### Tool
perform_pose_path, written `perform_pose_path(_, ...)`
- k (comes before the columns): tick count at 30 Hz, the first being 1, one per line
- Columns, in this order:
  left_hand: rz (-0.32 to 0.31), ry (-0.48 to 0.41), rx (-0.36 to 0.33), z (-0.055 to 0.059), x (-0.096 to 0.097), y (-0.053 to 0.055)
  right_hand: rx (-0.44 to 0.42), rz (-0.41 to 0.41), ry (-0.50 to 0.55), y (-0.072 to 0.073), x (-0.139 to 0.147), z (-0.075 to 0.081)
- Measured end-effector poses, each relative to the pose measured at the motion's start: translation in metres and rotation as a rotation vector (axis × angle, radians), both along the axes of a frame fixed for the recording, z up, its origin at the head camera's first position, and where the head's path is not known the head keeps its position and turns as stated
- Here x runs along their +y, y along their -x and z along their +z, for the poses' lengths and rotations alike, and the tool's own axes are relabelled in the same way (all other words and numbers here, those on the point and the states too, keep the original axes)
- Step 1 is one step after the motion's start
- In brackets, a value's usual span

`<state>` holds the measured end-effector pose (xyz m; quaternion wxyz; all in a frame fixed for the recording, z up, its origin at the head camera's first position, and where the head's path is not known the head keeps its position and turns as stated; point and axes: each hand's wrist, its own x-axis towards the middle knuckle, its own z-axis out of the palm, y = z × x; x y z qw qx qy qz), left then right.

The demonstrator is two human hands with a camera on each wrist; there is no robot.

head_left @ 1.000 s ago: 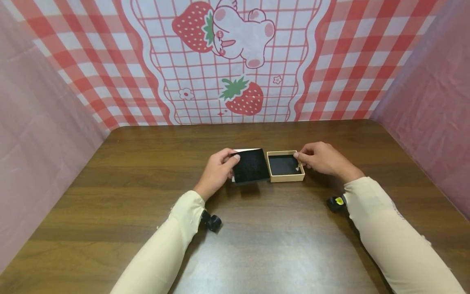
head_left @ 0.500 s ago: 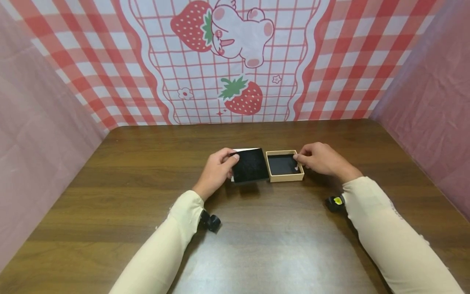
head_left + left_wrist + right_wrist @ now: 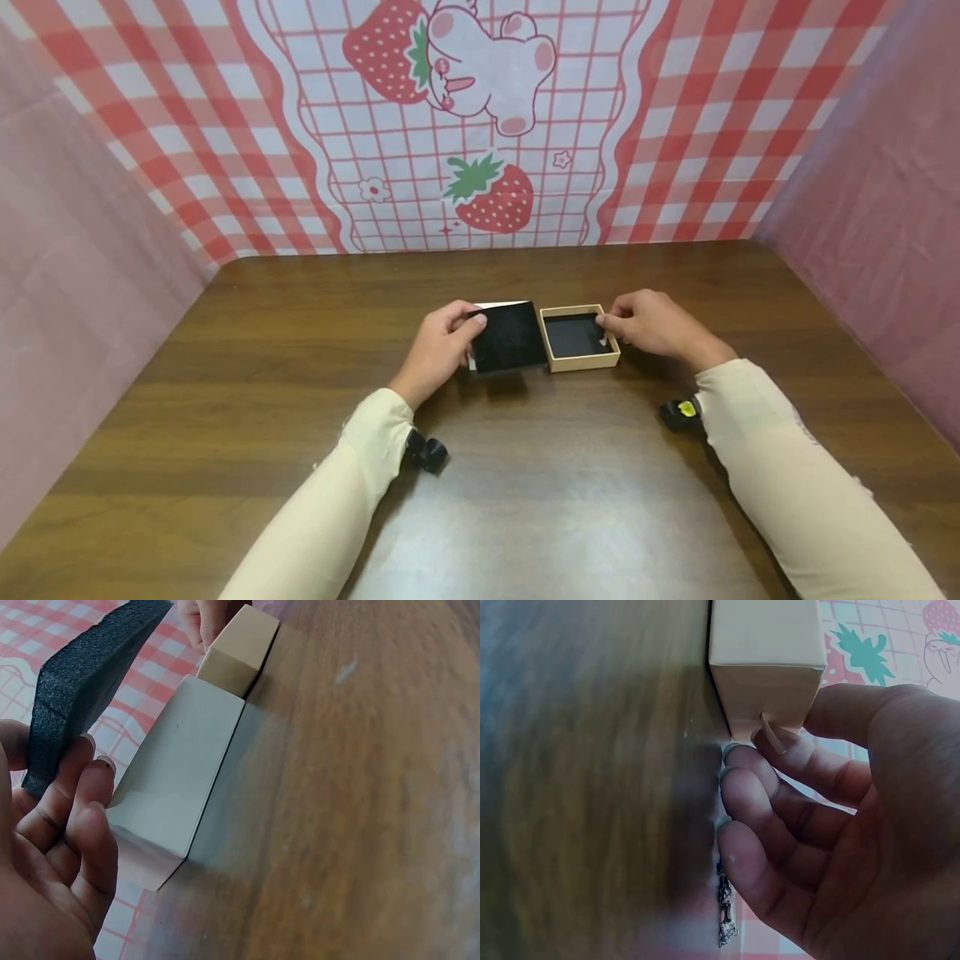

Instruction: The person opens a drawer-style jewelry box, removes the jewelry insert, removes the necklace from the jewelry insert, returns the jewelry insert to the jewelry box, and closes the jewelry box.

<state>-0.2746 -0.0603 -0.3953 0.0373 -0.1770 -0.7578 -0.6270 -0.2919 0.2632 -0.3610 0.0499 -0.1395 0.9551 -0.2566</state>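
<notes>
My left hand [image 3: 441, 343] pinches a black foam pad [image 3: 508, 337] by its left edge. The pad hangs tilted over a white box [image 3: 180, 761], which it mostly hides in the head view. Just right of that stands a small tan open box [image 3: 584, 363] with a black bottom. My right hand [image 3: 656, 323] holds this box at its right wall, thumb over the rim and index finger outside. From that wall a short ribbon tab [image 3: 772, 735] sticks out by the index finger. A dark silver chain-like piece [image 3: 726, 907] lies beside my curled lower fingers in the right wrist view.
Both boxes stand on a brown wooden table [image 3: 480, 467], toward its far side. A red-and-white checked strawberry cloth [image 3: 667, 125] hangs behind, with pink curtains [image 3: 862, 192] at the sides. Wrist cameras [image 3: 427, 452] sit on both cuffs.
Both hands keep their holds on the foam pad and the tan box. The whole scene shifts slightly left and up in the head view.
</notes>
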Motion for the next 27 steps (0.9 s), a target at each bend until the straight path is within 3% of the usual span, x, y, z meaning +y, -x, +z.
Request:
perform_pose_path(17, 0.055, 0.002, -0.038, 0.008, -0.001, -0.002, 0.012, 0.020, 0.011, 0.003, -0.006, -0.001)
perform_pose_path(27, 0.042, 0.087, -0.003, 0.014, 0.015, -0.003, -0.001, -0.001, 0.014, 0.000, 0.002, -0.001)
